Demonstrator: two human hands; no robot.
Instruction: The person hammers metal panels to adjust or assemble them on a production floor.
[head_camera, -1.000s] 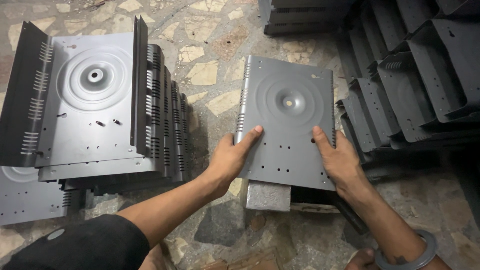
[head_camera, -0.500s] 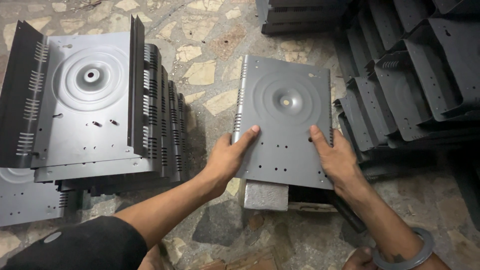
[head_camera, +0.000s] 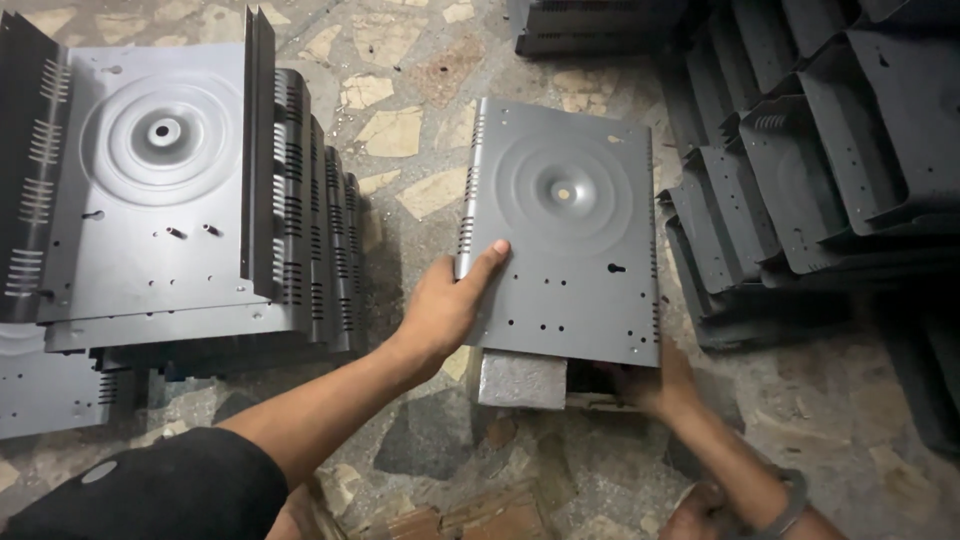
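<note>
Grip of both hands is held on one grey metal panel.
Left hand is closed on its left edge; right hand is partly hidden under its lower right corner; stacked panels are seen beside.

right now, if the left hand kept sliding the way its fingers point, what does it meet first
The left hand points up and to the right across the grey panel it grips. It would likely reach the panel's round embossed centre first, though depth is hard to judge.

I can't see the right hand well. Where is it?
In the head view, the right hand is low and right of centre, tucked under the grey panel's near right corner, beside the block.
</note>
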